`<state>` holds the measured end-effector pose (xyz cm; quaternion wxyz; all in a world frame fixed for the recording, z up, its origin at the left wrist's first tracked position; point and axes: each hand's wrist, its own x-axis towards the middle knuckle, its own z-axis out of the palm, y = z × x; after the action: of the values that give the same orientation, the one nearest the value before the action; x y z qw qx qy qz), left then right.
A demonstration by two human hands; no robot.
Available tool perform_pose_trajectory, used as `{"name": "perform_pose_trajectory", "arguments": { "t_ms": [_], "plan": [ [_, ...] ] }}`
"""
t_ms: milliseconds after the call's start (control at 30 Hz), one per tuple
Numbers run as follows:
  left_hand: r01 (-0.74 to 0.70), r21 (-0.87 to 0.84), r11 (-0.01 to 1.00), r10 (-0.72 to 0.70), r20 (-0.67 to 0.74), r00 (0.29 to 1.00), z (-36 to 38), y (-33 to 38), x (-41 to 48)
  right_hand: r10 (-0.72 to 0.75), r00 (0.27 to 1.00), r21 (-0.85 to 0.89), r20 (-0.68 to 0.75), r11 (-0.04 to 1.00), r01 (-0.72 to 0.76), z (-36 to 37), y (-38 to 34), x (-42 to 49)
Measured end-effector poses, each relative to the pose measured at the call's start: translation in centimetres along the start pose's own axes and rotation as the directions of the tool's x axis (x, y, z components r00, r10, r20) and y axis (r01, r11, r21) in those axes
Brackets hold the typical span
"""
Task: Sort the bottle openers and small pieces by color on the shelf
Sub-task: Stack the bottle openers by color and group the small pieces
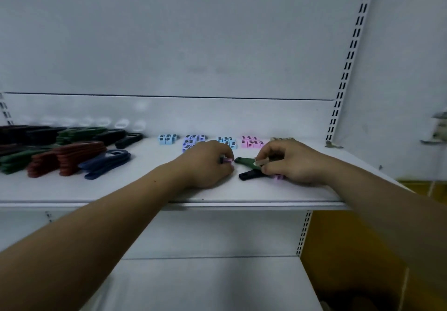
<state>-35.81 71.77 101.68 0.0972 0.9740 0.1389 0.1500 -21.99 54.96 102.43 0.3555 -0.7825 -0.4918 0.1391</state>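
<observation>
On the white shelf (145, 189), my left hand (205, 163) curls around a small pink piece (227, 160) at its fingertips. My right hand (287, 160) pinches a small beige piece (260, 163) just above a dark green bottle opener (245, 162). A black bottle opener (250, 174) lies beneath it, partly under my right hand, with a pink piece (279, 177) peeking out below the palm. Small pieces sit grouped behind: light blue (167, 139), purple (192, 141), blue (227, 141), pink (251, 142) and beige (281, 139).
At the left lie stacks of bottle openers: black (29, 134), green (79, 134), red (70, 156) and navy (106, 163). A slotted upright (348, 64) stands at the right. A lower shelf (205, 284) sits below, and a yellow surface (350, 250) is at the right.
</observation>
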Motion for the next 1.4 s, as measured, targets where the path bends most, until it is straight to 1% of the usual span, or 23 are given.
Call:
{"name": "perform_pose_trajectory", "arguments": {
  "t_ms": [67, 133, 167, 233, 267, 300, 333, 400, 467, 567, 667, 733, 833, 900, 967, 1033, 1067, 1167, 1233, 1267, 1300, 1367, 1400],
  "plan": [
    [-0.011, 0.012, 1.000, 0.012, -0.054, 0.998, 0.1, 0.5, 0.2, -0.018, 1.000, 0.021, 0.010, 1.000, 0.018, -0.4, 0.7, 0.1],
    [-0.073, 0.049, 0.996, 0.077, -0.086, 0.993, 0.2, 1.7, 0.5, -0.024, 1.000, 0.036, -0.002, 0.999, 0.024, -0.6, 1.0, 0.3],
    [-0.089, 0.068, 0.994, 0.093, -0.054, 0.994, 0.2, 2.5, 0.8, -0.015, 1.000, 0.054, -0.015, 0.998, 0.016, -0.7, 1.2, 0.4],
    [-0.073, 0.132, 0.989, 0.062, 0.082, 0.995, 0.1, 3.8, 1.5, 0.013, 0.999, 0.103, -0.042, 0.995, -0.009, -0.9, 1.6, 0.5],
    [-0.057, 0.157, 0.986, 0.034, 0.146, 0.989, 0.0, 4.2, 1.9, 0.025, 0.997, 0.084, -0.067, 0.996, -0.019, -1.1, 2.0, 0.6],
    [-0.049, 0.165, 0.985, 0.017, 0.189, 0.982, -0.2, 4.3, 2.2, 0.030, 0.994, 0.025, -0.105, 0.999, -0.028, -1.5, 2.4, 0.6],
    [-0.048, 0.155, 0.987, 0.015, 0.208, 0.978, -0.3, 4.2, 2.4, 0.035, 0.990, -0.032, -0.140, 0.999, -0.040, -1.8, 2.8, 0.6],
    [-0.056, 0.129, 0.990, 0.029, 0.202, 0.979, -0.3, 3.8, 2.7, 0.040, 0.984, -0.109, -0.176, 0.992, -0.060, -2.4, 3.3, 0.3],
    [-0.058, 0.119, 0.991, 0.035, 0.188, 0.981, -0.4, 3.6, 2.7, 0.050, 0.983, -0.164, -0.177, 0.983, -0.079, -2.9, 3.6, 0.0],
    [-0.046, 0.091, 0.995, 0.032, 0.153, 0.988, -0.6, 3.6, 2.8, 0.031, 0.981, -0.168, -0.190, 0.984, -0.063, -3.2, 3.3, -0.6],
    [-0.005, 0.029, 1.000, 0.002, 0.112, 0.994, -0.7, 3.5, 2.8, -0.054, 0.983, -0.114, -0.174, 0.993, 0.034, -3.2, 2.4, -1.3],
    [0.024, 0.016, 1.000, -0.025, 0.059, 0.998, -0.8, 3.3, 2.7, -0.137, 0.982, -0.180, -0.131, 0.977, 0.112, -2.8, 1.7, -1.6],
    [0.093, -0.031, 0.995, -0.094, -0.047, 0.994, -0.8, 3.0, 2.9, -0.243, 0.969, -0.345, -0.050, 0.914, 0.212, -1.7, 0.8, -1.4],
    [0.136, -0.086, 0.987, -0.145, -0.108, 0.984, -0.9, 2.7, 2.7, -0.236, 0.969, -0.474, 0.067, 0.848, 0.239, -1.1, 0.4, -0.9],
    [0.161, -0.121, 0.980, -0.179, -0.161, 0.971, -1.1, 2.4, 2.4, -0.186, 0.967, -0.570, 0.174, 0.782, 0.253, -0.8, 0.1, -0.4],
    [0.181, -0.168, 0.969, -0.214, -0.201, 0.956, -1.3, 2.1, 1.7, -0.141, 0.960, -0.580, 0.241, 0.772, 0.259, -0.8, 0.0, -0.2],
    [0.189, -0.187, 0.964, -0.228, -0.215, 0.950, -1.3, 1.8, 1.3, -0.146, 0.954, -0.583, 0.262, 0.764, 0.277, -0.9, -0.1, 0.0],
    [0.195, -0.194, 0.961, -0.243, -0.269, 0.932, -1.6, 1.0, 0.2, -0.232, 0.935, -0.634, 0.270, 0.688, 0.354, -0.8, -0.5, 0.2],
    [0.197, -0.178, 0.964, -0.245, -0.318, 0.916, -1.9, 0.5, -0.5, -0.339, 0.923, -0.656, 0.182, 0.657, 0.371, -0.6, -0.6, 0.8],
    [0.201, -0.174, 0.964, -0.250, -0.337, 0.908, -2.0, 0.4, -0.8, -0.405, 0.907, -0.664, 0.112, 0.649, 0.372, -0.5, -0.7, 1.1],
    [0.209, -0.168, 0.963, -0.257, -0.355, 0.899, -2.1, 0.1, -1.2, -0.490, 0.871, -0.666, 0.036, 0.638, 0.387, -0.2, -0.9, 1.4],
    [0.229, -0.160, 0.960, -0.274, -0.382, 0.882, -2.5, -0.4, -2.2, -0.674, 0.732, -0.680, -0.099, 0.583, 0.445, 0.2, -1.3, 2.0],
    [0.239, -0.157, 0.958, -0.283, -0.392, 0.875, -2.7, -0.7, -2.7, -0.727, 0.673, -0.685, -0.137, 0.560, 0.465, 0.4, -1.7, 2.3]
  ]
}}
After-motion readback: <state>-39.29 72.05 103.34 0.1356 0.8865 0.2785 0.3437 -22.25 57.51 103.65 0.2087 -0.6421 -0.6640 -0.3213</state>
